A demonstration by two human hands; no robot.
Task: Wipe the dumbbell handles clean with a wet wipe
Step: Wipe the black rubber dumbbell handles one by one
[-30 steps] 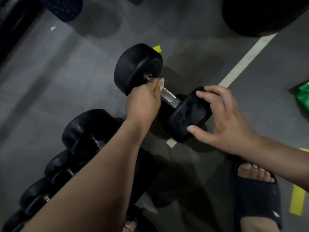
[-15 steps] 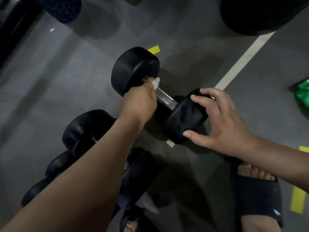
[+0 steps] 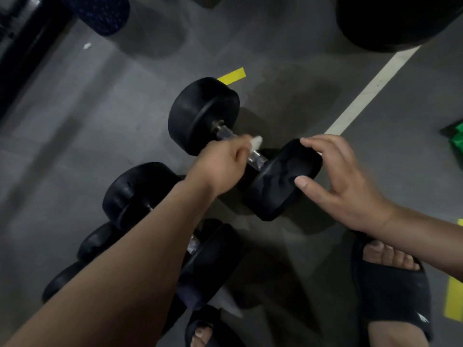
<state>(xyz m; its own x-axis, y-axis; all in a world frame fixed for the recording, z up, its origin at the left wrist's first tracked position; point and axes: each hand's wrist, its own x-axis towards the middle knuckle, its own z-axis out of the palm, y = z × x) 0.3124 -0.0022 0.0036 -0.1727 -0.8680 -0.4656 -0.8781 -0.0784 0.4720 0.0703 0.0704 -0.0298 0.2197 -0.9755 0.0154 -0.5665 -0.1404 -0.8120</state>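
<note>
Now the dumbbell (image 3: 203, 116) lies on the grey floor (image 3: 100, 136), just past a row of other dumbbells (image 3: 140, 194). The left hand (image 3: 220, 166) is wrapped around the shiny handle (image 3: 256, 161) with the wet wipe (image 3: 256, 142) squeezed inside it. A white bit of the wipe sticks out by the thumb. The right hand (image 3: 345, 181) grips the near weight (image 3: 280, 181), with the thumb on its flat face and the fingers over its top edge, so the dumbbell cannot roll.

Half a second ago the left hand was pressed right up against the far weight. It has since slid back along the bar toward the middle. A little bare metal now shows beside the far weight, and another bare bit shows by the near weight. The right hand has stayed where it was.

So I think this is one rub along the bar, back and forth. The bit by the near weight looks like it needs a rub next. The handles in the row look like they are waiting their turn.
</note>
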